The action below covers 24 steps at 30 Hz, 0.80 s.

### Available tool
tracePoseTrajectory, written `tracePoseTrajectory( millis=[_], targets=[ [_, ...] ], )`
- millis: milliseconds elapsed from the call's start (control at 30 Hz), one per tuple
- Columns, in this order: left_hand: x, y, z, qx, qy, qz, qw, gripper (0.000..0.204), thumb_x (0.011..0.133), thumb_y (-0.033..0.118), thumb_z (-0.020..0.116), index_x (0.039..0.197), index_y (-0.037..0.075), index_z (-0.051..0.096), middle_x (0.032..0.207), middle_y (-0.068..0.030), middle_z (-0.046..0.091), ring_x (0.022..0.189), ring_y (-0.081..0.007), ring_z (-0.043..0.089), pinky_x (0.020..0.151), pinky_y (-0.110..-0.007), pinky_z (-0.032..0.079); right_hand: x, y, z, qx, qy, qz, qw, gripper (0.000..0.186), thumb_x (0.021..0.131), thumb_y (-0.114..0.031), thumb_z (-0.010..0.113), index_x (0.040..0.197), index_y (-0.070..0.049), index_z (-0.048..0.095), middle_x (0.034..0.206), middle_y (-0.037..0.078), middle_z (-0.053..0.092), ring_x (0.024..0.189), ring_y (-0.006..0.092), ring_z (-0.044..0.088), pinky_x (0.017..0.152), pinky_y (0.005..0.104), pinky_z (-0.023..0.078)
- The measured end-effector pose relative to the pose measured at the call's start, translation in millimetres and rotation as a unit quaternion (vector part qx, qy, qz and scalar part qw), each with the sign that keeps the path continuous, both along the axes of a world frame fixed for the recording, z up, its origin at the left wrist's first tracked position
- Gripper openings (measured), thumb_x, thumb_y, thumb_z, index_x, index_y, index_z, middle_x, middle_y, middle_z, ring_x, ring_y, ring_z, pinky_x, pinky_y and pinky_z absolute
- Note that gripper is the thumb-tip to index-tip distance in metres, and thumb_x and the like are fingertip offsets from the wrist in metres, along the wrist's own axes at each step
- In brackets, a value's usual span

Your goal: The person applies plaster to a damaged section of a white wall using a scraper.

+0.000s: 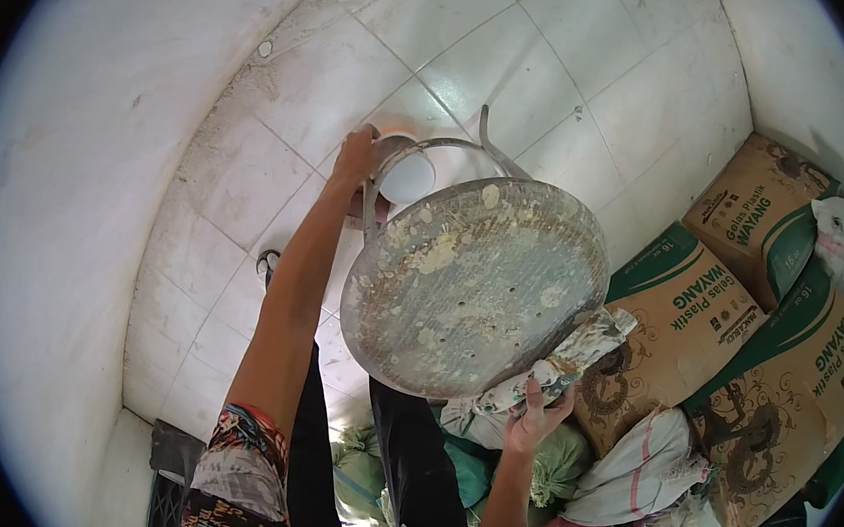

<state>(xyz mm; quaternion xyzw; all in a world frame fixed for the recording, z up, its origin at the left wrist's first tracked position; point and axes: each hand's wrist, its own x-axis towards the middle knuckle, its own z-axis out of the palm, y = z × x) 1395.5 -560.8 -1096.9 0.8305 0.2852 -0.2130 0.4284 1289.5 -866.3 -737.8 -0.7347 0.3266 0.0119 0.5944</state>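
A round stool (470,288) with a worn, paint-spattered seat fills the middle, and its curved metal frame (450,143) shows beyond the far rim. My left hand (355,155) reaches past the seat's left side, its fingers closed at the metal frame. Just right of that hand, partly behind the frame, is a white round object (409,178) whose kind I cannot tell. My right hand (537,416) is closed on a crumpled, stained patterned cloth (575,352), which lies along the seat's near right edge.
Brown and green cardboard boxes (682,326) stack up at the right. White sacks (635,463) and green bundles (555,461) lie near my legs. A pale wall (78,183) borders the tiled floor (337,85) on the left. A dark crate (167,482) stands at lower left.
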Motion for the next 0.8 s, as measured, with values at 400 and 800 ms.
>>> tracePoseTrajectory(
  millis=[400, 800],
  targets=[
    [28, 57, -18, 0.04, -0.046, 0.15, 0.987, 0.042, 0.091, 0.01, 0.048, 0.132, 0.012, 0.053, 0.104, -0.0269, 0.065, 0.094, -0.0419, 0.066, 0.08, -0.05, 0.054, -6, -5, 1, -0.006, 0.055, -0.009, 0.998, 0.072, 0.075, -0.005, 0.077, 0.134, -0.002, 0.036, 0.112, 0.007, 0.053, 0.09, 0.0151, 0.057, 0.075, 0.0279, 0.05],
    [-1, 141, 47, -0.048, -0.061, 0.225, 0.971, 0.038, 0.092, -0.001, 0.045, 0.13, -0.004, 0.051, 0.097, -0.0267, 0.067, 0.07, -0.0327, 0.071, 0.058, -0.035, 0.062, 5, 4, -2, 0.0, 0.003, -0.037, 0.999, 0.052, 0.074, -0.004, 0.079, 0.118, -0.002, 0.052, 0.087, 0.002, 0.06, 0.062, 0.0087, 0.056, 0.045, 0.0216, 0.044]
  ],
)
